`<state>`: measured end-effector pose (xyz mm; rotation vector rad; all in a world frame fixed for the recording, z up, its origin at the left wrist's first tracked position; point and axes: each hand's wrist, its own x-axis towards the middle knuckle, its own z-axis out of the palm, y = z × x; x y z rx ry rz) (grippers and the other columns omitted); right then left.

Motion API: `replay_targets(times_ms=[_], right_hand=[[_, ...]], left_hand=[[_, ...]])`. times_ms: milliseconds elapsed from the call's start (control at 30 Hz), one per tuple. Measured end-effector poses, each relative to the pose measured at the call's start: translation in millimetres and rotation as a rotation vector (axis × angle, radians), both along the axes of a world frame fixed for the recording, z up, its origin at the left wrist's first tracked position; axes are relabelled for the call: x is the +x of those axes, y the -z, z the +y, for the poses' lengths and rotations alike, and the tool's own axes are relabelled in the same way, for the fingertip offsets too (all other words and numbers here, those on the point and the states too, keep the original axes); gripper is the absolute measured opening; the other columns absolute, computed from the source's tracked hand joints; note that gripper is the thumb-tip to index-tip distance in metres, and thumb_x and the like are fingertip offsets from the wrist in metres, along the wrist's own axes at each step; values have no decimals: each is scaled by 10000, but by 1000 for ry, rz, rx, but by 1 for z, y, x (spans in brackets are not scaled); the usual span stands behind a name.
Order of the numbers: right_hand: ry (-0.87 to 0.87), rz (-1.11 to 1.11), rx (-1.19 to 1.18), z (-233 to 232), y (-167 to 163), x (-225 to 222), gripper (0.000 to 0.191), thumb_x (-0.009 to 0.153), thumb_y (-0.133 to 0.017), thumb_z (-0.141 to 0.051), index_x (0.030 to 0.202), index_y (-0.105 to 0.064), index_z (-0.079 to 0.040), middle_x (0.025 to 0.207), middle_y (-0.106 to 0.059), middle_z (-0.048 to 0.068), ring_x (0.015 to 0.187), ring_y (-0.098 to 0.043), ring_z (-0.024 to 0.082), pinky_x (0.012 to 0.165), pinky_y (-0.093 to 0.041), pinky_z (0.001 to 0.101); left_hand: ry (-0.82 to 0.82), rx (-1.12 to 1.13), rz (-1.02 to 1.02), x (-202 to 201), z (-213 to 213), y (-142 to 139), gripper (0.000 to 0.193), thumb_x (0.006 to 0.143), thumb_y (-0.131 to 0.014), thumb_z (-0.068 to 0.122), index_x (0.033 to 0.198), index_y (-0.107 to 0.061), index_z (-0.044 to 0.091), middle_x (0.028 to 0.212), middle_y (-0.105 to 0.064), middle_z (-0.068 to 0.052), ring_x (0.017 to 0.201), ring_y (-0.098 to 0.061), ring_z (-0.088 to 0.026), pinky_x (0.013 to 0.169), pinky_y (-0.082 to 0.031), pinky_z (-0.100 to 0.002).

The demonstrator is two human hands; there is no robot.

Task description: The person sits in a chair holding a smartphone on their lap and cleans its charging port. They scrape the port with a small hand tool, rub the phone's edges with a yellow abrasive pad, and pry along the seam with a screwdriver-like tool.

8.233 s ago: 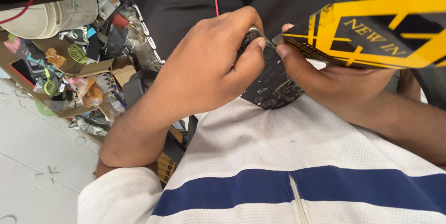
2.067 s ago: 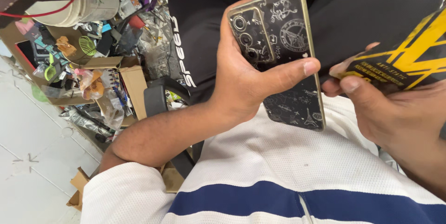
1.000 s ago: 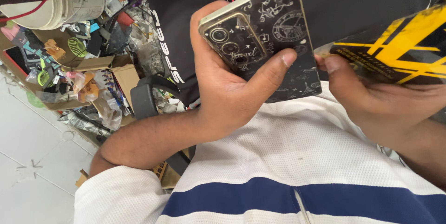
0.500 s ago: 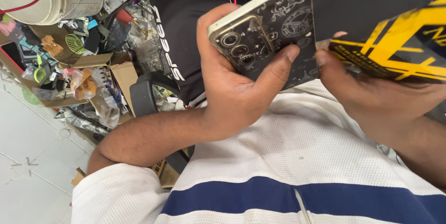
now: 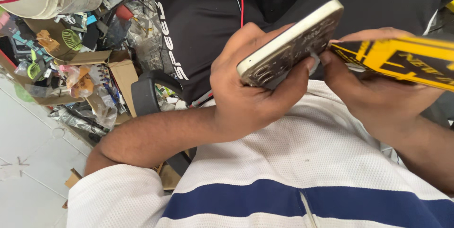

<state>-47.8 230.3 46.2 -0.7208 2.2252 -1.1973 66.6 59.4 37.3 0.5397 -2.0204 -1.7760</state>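
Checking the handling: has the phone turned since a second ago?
Yes. The phone in the left hand has tipped edge-on against the black shirt.

Yellow-black packet (image 5: 406,60) cut off at right edge; phone (image 5: 293,43) back pattern foreshortened, unreadable.

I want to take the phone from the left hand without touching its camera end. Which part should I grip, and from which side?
Grip the phone by its two long edges at the upper end, coming from above. That end sticks out free past the left hand, while the fingers wrap the lower part and the right hand crowds the far edge.
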Motion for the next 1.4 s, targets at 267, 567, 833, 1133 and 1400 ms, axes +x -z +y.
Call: replay_targets(times_ms=[267, 567, 833, 1133, 1400], right_hand=[[-139, 220, -111, 4, 4, -2, 188, 935, -713, 177, 1085, -611, 128, 1055, -710, 239, 880, -732, 215, 731, -611, 246], [-88, 223, -62, 16, 12, 1, 206, 996, -749, 137, 1129, -591, 130, 998, -712, 199, 860, -722, 184, 742, -589, 231], [-76, 178, -33, 22, 15, 5, 213, 1032, -724, 131, 1170, -563, 137, 1047, -722, 203, 932, -730, 182, 801, -606, 237], [-122, 261, -73, 14, 12, 1, 209, 1018, -742, 134, 1124, -563, 142, 1024, -720, 214, 935, -745, 206, 799, -622, 249], [-143, 244, -17, 12, 6, -5, 143, 993, -806, 75, 1070, -686, 84, 1028, -720, 163, 913, -727, 170, 801, -591, 215]], left_hand=[[9, 32, 47, 0, -3, 3, 415, 944, -838, 16, 1309, -642, 3, 979, -655, -25, 737, -596, -36, 623, -511, -184], [-8, 14, 57, 0, 0, 5, 388, 953, -843, 12, 1281, -637, 16, 1001, -664, -16, 757, -605, -32, 639, -529, -181], [5, 16, 72, 2, 2, 6, 430, 963, -853, 16, 1332, -633, 43, 1012, -672, -5, 761, -610, -27, 639, -537, -175], [-1, 27, 67, 1, 1, 5, 409, 952, -840, 17, 1301, -627, 26, 1001, -672, -15, 761, -609, -32, 647, -537, -177], [33, 0, 59, -3, -5, 7, 385, 950, -844, 13, 1275, -639, 23, 940, -643, -8, 728, -581, -38, 635, -506, -190]])
